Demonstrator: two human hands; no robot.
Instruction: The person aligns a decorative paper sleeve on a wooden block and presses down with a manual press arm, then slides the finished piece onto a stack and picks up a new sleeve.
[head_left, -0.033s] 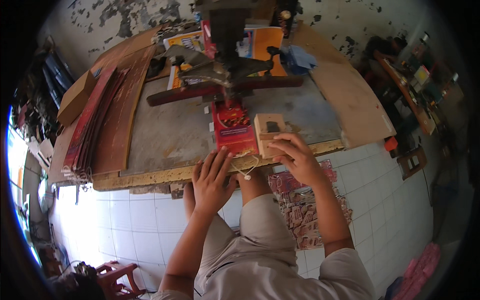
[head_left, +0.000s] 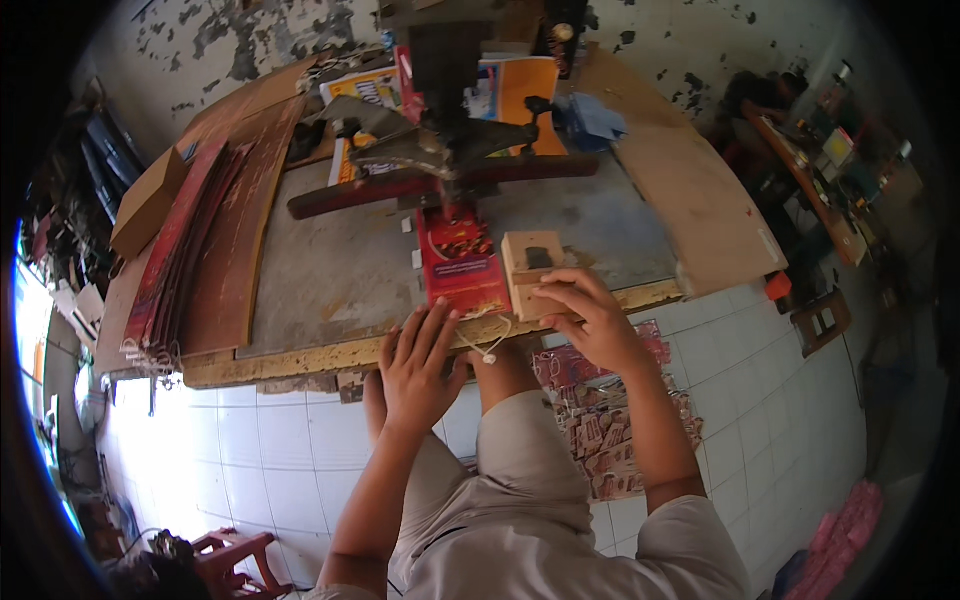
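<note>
A stack of folded red sheets [head_left: 175, 240] lies along the left side of the grey worktop [head_left: 330, 270], its pale cords at the front edge. From afar I see my left hand [head_left: 415, 375] at the middle of that edge, fingers straight and slightly parted, gripping nothing, tips at the near-left corner of a flat red bag [head_left: 465, 275]; how hard they press, I cannot tell. The bag lies at the centre, running from the front edge to beneath the dark metal machine [head_left: 450, 150], with a white cord [head_left: 489, 358] looping over the edge toward my knees. Just beside its right side, a wooden block [head_left: 524, 292] sits near the same edge. My right hand [head_left: 600, 320] curls round the block's right side, narrowed to its width, thumb at the near end. I judge the step in hand to be lining up the bag, with the block close alongside. From here, the next move calls for a flat bag, a square block and fingers clear of the metal.
</note>
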